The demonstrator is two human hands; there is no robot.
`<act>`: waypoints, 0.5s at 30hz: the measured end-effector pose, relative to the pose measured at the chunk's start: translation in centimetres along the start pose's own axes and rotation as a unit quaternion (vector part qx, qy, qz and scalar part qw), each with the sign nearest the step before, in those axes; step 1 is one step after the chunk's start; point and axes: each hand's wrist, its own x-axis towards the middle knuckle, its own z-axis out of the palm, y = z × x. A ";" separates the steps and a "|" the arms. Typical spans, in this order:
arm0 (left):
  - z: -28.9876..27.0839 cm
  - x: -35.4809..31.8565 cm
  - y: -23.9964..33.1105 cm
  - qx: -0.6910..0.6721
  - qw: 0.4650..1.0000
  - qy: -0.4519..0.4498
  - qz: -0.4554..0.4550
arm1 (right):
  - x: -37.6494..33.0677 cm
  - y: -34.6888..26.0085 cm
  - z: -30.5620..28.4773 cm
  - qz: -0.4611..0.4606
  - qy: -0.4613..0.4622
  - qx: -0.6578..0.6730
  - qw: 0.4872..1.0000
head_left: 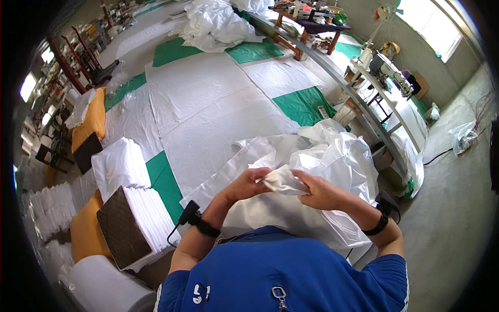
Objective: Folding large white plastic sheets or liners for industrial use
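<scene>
A small white bundle (284,181) is sitting between the left hand (248,185), which is gripping one end, and the right hand (320,193), which is gripping the other, above a crumpled sheet (343,156). Fingers are apparently working it; the next move is probably calling for steady pinching.

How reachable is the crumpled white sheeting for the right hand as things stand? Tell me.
Probably yes: the crumpled white sheeting bunches up just beyond the right hand, with nothing visible between them. That hand and the left hand hold an off-white wad, though, so it may need freeing first.
</scene>
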 end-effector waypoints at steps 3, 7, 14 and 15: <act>5.4 2.9 -0.4 -0.042 0.994 0.091 0.048 | -2.6 1.0 0.5 -0.032 0.143 -0.130 0.981; 10.7 4.7 1.3 0.106 0.978 0.139 0.115 | -5.2 2.7 -0.4 0.042 0.281 -0.148 0.947; 11.8 3.1 3.3 0.232 0.945 0.005 0.231 | -8.7 -3.6 1.5 0.083 0.294 -0.065 0.950; 12.0 2.5 3.5 0.225 0.945 -0.009 0.235 | -9.6 -3.6 2.2 0.121 0.298 -0.074 0.944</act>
